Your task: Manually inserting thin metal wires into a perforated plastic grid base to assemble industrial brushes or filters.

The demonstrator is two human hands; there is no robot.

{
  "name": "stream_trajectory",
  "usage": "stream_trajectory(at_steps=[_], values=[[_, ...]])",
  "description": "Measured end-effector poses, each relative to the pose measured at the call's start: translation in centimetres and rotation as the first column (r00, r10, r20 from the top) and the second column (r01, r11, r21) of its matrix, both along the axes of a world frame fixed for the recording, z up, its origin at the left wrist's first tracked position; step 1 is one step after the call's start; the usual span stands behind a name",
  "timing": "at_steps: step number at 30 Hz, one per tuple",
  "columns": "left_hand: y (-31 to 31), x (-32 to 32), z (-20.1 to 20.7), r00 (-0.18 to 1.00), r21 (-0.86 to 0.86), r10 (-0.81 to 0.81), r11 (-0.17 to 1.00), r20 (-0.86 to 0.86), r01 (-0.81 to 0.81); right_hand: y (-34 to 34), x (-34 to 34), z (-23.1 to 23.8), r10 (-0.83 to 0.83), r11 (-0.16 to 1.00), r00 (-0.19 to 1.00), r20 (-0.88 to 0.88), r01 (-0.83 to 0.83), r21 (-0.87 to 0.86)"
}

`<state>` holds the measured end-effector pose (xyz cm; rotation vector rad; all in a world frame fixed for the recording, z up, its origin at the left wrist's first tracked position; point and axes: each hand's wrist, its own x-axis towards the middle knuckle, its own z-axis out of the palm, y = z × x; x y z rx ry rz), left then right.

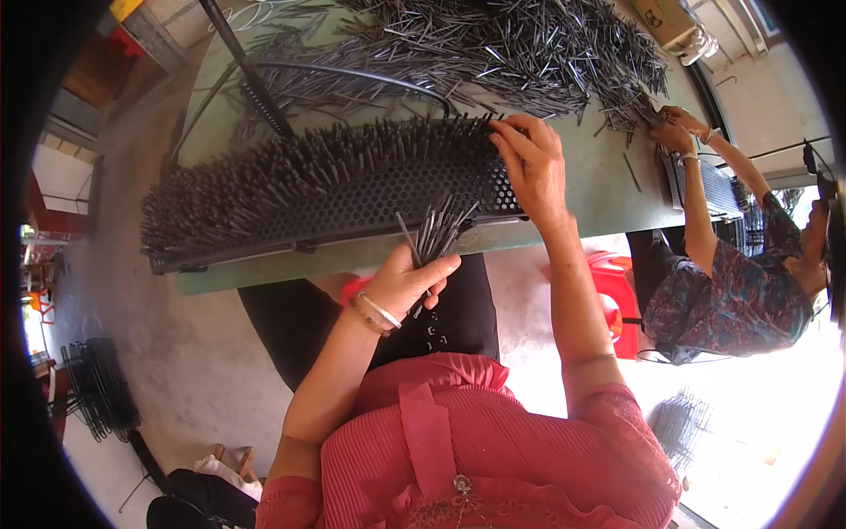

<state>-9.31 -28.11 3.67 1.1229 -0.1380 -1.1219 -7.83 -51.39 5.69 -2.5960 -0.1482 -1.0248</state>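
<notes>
A bundle of thin dark sticks fans upward out of my left hand, whose fingers are closed round its lower end. In front of me, a long black rack with rows of round holes lies along the table's near edge. Many similar sticks stand up out of its holes, densest on the left and along the far side. My right hand is at the rack's far right corner, thumb and fingertips pinched on a thin dark stick there; its lower end is hidden. Bare holes show just below this hand.
A large heap of loose dark sticks covers the far part of the green table. A black metal bar rises at the left. On the right, a co-worker handles sticks over another rack. Red stools stand below the table.
</notes>
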Motion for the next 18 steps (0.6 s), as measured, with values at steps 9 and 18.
stream_trajectory(at_steps=[9, 18], values=[[-0.4, -0.9, 0.2, 0.981, 0.048, 0.100, 0.993, 0.167, -0.110, 4.6, -3.7, 2.8, 0.206, 0.917, 0.968, -0.141, -0.141, 0.372], [-0.7, -1.9, -0.6, 0.949, -0.017, 0.147, 0.989, 0.278, -0.149, 8.7, -5.5, 1.0, 0.213, 0.796, 0.920, -0.330, 0.033, 0.604]])
